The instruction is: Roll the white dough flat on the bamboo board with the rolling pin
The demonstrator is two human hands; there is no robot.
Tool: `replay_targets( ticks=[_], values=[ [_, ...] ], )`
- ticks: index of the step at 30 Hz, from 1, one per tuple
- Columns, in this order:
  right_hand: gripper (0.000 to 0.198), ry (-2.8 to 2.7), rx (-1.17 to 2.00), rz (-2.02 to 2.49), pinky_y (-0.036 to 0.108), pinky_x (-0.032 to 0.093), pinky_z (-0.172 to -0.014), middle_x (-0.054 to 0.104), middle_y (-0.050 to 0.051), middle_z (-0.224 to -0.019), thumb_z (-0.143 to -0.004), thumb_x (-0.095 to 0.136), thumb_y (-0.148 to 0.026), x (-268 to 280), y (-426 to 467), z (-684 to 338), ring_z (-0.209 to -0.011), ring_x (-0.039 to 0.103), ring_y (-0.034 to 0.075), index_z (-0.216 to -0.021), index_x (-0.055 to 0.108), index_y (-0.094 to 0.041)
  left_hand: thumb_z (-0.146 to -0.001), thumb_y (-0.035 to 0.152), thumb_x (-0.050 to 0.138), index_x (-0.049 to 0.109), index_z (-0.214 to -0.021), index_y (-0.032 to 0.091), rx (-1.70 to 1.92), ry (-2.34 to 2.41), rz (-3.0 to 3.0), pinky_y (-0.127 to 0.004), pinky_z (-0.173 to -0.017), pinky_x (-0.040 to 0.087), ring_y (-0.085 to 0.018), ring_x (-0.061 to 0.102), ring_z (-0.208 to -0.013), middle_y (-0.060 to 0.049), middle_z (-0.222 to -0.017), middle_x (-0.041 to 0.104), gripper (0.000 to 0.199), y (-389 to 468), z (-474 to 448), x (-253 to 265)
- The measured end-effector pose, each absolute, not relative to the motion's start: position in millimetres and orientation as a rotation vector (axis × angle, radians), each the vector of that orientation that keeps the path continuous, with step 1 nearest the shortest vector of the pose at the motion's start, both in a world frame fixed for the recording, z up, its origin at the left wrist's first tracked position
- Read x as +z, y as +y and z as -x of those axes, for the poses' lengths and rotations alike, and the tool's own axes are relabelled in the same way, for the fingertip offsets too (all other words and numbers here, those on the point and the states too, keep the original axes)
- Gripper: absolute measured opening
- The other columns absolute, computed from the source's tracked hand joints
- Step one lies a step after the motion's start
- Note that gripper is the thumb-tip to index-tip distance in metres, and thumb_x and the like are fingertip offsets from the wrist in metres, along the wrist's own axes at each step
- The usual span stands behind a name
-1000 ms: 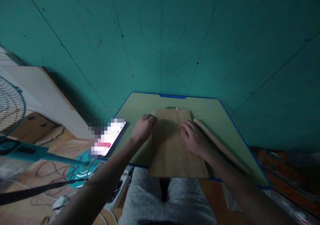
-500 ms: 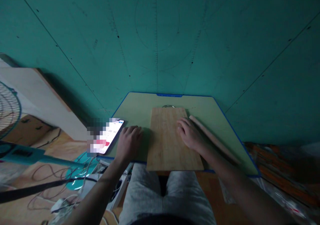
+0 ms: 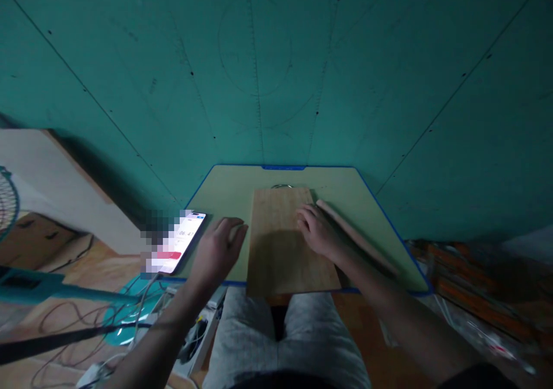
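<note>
A wooden cutting board (image 3: pixel 276 262) lies lengthwise on a small pale-green table (image 3: pixel 235 184) with a blue rim, its near end reaching past the table's front edge. My right hand (image 3: pixel 317 230) rests on the board's right side, fingers loosely bent and nothing visible in them. A long pale wooden rod (image 3: pixel 358 236), like a rolling pin, lies just right of that hand, partly behind my forearm. To the left of the board, apart from it, my left hand (image 3: pixel 219 245) hovers with thumb and fingers parted, holding nothing. Beyond it lies a lit phone (image 3: pixel 185 239), partly pixelated.
A green wall (image 3: pixel 276 89) rises behind the table. On the left are a leaning white board (image 3: pixel 73 187), a teal fan stand (image 3: pixel 86 294), and loose cables (image 3: pixel 56 320) on the floor. Orange-brown stacked items (image 3: pixel 466 274) sit in shadow at right.
My left hand has lifted and turned, its thumb now apart from the fingers. My right hand stays on the cutting board. The whole view has shifted slightly.
</note>
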State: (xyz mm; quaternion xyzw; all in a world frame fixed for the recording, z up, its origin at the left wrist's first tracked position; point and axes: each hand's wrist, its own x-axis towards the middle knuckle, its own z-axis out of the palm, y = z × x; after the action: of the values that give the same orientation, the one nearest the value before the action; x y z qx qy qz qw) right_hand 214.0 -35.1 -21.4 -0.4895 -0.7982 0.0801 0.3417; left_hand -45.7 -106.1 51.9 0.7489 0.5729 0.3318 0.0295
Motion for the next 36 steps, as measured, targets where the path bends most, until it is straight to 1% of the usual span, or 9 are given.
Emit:
replay_targets(
  ticks=[3, 7, 12, 16, 21, 26, 29, 32, 36],
  values=[
    [0.028, -2.071, 0.229, 1.278, 0.048, 0.042, -0.109, 0.061, 0.014, -0.125, -0.092, 0.046, -0.019, -21.9, -35.1, -213.9, -0.123, 0.053, 0.026, -0.114, 0.064, -0.018, -0.095, 0.025, 0.048, 0.064, -0.089, 0.018, 0.902, 1.383, -2.585, -0.032, -0.073, 0.050, -0.021, 0.060, -0.085, -0.008, -0.089, 0.065, 0.019, -140.2, 7.5, 51.0],
    [0.030, -2.094, 0.216, 1.277, 0.049, 0.042, -0.110, 0.061, 0.016, -0.126, -0.094, 0.043, -0.017, -19.7, -37.0, -213.7, -0.124, 0.053, 0.027, -0.115, 0.063, -0.014, -0.088, 0.020, 0.060, 0.066, -0.083, 0.018, 0.556, 1.362, -2.803, -0.037, -0.071, 0.049, -0.024, 0.057, -0.082, -0.008, -0.086, 0.064, 0.007, -144.3, -25.8, 29.1],
    [0.031, -2.103, 0.221, 1.258, 0.050, 0.042, -0.110, 0.060, 0.016, -0.127, -0.095, 0.040, -0.015, -17.8, -40.4, -214.5, -0.126, 0.051, 0.027, -0.119, 0.061, -0.016, -0.095, 0.026, 0.050, 0.068, -0.088, 0.016, 0.322, 1.559, -2.749, -0.040, -0.080, 0.048, -0.026, 0.057, -0.089, -0.010, -0.091, 0.064, 0.021, -93.6, -32.6, 26.5],
    [0.039, -2.074, 0.236, 1.253, 0.050, 0.040, -0.112, 0.058, 0.017, -0.131, -0.093, 0.038, -0.010, -19.7, -42.2, -215.0, -0.129, 0.049, 0.026, -0.126, 0.056, -0.015, -0.096, 0.027, 0.047, 0.070, -0.092, 0.016, 0.326, 1.672, -2.709, -0.040, -0.083, 0.047, -0.027, 0.059, -0.095, -0.013, -0.095, 0.066, 0.027, -42.1, -44.0, 31.5],
    [0.040, -2.004, 0.318, 1.308, 0.054, 0.041, -0.111, 0.058, 0.019, -0.133, -0.095, 0.038, -0.017, -20.8, -43.4, -213.2, -0.129, 0.050, 0.028, -0.132, 0.052, -0.014, -0.097, 0.026, 0.042, 0.070, -0.099, 0.013, 0.440, 1.796, -2.628, -0.043, -0.088, 0.045, -0.031, 0.059, -0.106, -0.017, -0.105, 0.067, 0.031, 13.2, -61.2, 31.0],
    [0.042, -1.945, 0.334, 1.336, 0.048, 0.044, -0.108, 0.060, 0.016, -0.131, -0.091, 0.041, -0.014, -20.1, -42.4, -211.2, -0.126, 0.054, 0.026, -0.131, 0.053, -0.016, -0.097, 0.022, 0.040, 0.069, -0.100, 0.014, 0.462, 1.731, -2.603, -0.039, -0.090, 0.047, -0.026, 0.062, -0.103, -0.014, -0.108, 0.070, 0.030, 8.2, -62.1, 32.9],
    [0.039, -1.932, 0.294, 1.321, 0.045, 0.046, -0.105, 0.064, 0.014, -0.124, -0.088, 0.044, -0.010, -19.6, -41.6, -212.1, -0.120, 0.057, 0.025, -0.124, 0.056, -0.019, -0.098, 0.024, 0.044, 0.066, -0.112, 0.017, 0.495, 1.636, -2.646, -0.039, -0.098, 0.046, -0.025, 0.058, -0.114, -0.011, -0.119, 0.067, 0.028, -31.5, -53.9, 29.0],
    [0.025, -1.939, 0.290, 1.332, 0.039, 0.051, -0.092, 0.068, 0.010, -0.106, -0.089, 0.044, -0.011, -18.7, -41.5, -213.8, -0.103, 0.062, 0.023, -0.104, 0.061, -0.020, -0.096, 0.025, 0.048, 0.058, -0.129, 0.017, 0.645, 1.538, -2.708, -0.048, -0.107, 0.040, -0.030, 0.050, -0.125, -0.013, -0.134, 0.059, 0.035, -78.6, -42.6, 22.6],
    [0.014, -1.982, 0.270, 1.299, 0.033, 0.050, -0.082, 0.068, 0.006, -0.092, -0.087, 0.050, -0.012, -11.6, -43.5, -215.6, -0.089, 0.063, 0.021, -0.081, 0.058, -0.023, -0.089, 0.021, 0.055, 0.060, -0.124, 0.019, 0.682, 1.462, -2.704, -0.047, -0.095, 0.047, -0.030, 0.055, -0.110, -0.013, -0.123, 0.063, 0.035, -107.7, -29.0, 23.8]
  ],
)
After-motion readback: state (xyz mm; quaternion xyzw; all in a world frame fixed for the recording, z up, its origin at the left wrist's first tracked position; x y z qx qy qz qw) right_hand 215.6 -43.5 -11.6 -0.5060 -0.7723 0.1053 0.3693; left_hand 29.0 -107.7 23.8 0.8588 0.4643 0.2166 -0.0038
